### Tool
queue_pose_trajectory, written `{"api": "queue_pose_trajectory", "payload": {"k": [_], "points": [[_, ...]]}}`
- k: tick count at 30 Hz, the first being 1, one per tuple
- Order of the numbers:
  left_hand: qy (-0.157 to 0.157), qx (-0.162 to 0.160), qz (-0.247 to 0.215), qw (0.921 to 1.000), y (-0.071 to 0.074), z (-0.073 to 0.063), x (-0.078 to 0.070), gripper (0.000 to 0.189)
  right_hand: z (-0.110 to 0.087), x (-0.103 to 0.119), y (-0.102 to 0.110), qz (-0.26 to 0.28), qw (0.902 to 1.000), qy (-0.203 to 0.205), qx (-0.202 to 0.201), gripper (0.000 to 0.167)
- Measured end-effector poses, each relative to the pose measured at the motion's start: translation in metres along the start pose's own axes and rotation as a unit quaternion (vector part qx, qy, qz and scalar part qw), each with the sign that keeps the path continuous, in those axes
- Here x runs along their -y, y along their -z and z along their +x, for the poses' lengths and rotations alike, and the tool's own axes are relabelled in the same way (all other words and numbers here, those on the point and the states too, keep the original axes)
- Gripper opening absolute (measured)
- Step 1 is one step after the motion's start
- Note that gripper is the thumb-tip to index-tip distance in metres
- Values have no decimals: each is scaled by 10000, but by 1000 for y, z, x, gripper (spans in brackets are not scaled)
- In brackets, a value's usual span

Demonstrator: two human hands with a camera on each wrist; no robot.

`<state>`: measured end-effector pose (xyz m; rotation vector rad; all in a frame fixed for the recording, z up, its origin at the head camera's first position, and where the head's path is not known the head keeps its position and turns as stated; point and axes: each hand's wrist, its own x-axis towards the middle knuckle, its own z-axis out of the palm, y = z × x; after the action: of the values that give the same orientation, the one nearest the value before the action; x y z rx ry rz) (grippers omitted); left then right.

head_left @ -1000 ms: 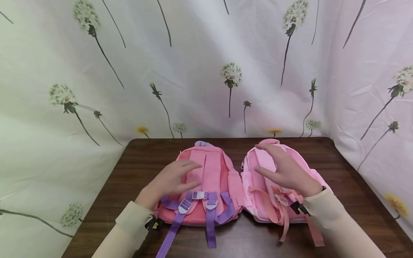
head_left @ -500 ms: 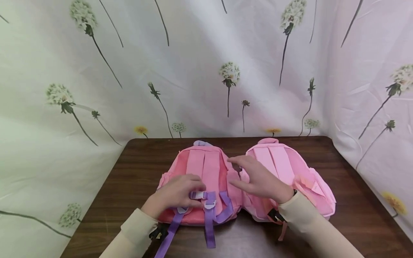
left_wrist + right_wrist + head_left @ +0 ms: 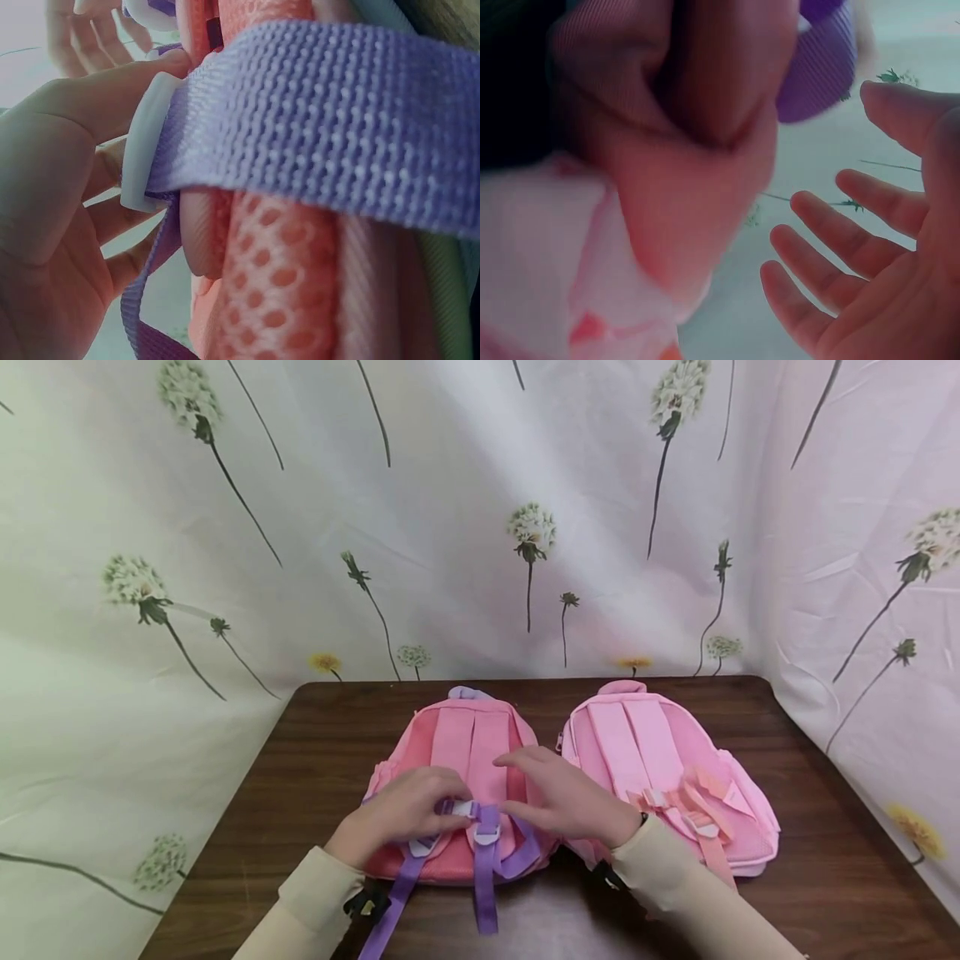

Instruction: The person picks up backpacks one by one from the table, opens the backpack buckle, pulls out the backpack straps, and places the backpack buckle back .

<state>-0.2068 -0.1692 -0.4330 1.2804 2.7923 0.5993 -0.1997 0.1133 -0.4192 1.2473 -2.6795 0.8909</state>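
Note:
A pink backpack with purple webbing straps lies back side up on the table. My left hand pinches the left end of its white side-release buckle, thumb below and curled fingers above. Close up in the left wrist view, a white strap adjuster and purple webbing stand in front of the fingers. Over this backpack's right side, my right hand hovers with fingers spread towards the buckle, holding nothing. In the right wrist view its fingers are apart from the purple strap.
A second, lighter pink backpack with peach straps lies to the right, partly behind my right forearm. Both are on a dark wooden table. A dandelion-print cloth hangs behind and along the sides.
My right hand has moved left from over the lighter backpack to beside the purple-strapped one's buckle. The left hand has come down onto the buckle, its fingers curling in.

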Motion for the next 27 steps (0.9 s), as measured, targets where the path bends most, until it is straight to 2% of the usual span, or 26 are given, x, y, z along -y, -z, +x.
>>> {"api": "queue_pose_trajectory", "payload": {"k": [6,9,17,27], "points": [[26,-241,-122,9996,4,-1,-1,20,9,2,-15,-142,9995,284,54,42],[-17,-376,-198,9991,5,-2,-2,20,12,5,-23,-229,9989,402,75,41],[-122,-542,-423,9976,4,-3,-3,20,15,14,-33,-542,9982,199,153,39],[-566,-782,-600,9935,1,-1,-1,19,24,16,-35,-1200,9921,302,202,26]]}}
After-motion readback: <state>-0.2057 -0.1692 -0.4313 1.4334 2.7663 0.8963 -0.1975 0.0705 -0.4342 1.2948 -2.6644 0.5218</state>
